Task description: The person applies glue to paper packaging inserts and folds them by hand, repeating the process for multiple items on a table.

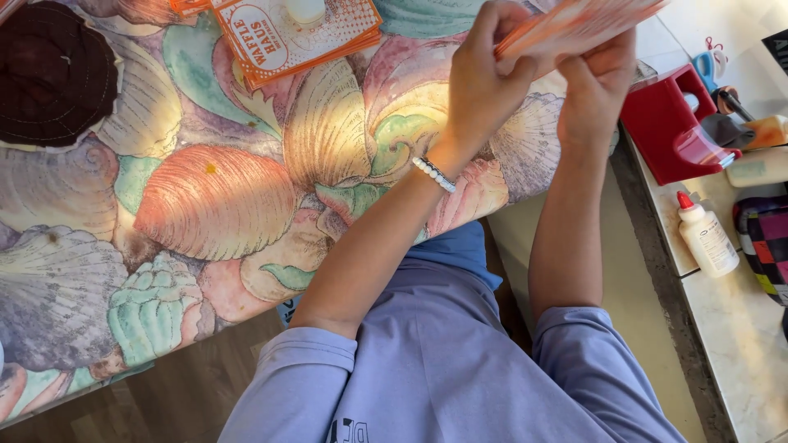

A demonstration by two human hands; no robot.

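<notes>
While both hands pinch a thin stack of orange paper sheets above the shell-patterned tabletop, left hand closed on its near edge, right hand beneath, another orange stack lies well apart, apparently unhandled.

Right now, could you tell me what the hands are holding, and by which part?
Both hands, left hand and right hand, grip a thin orange paper stack along its near edge.
</notes>
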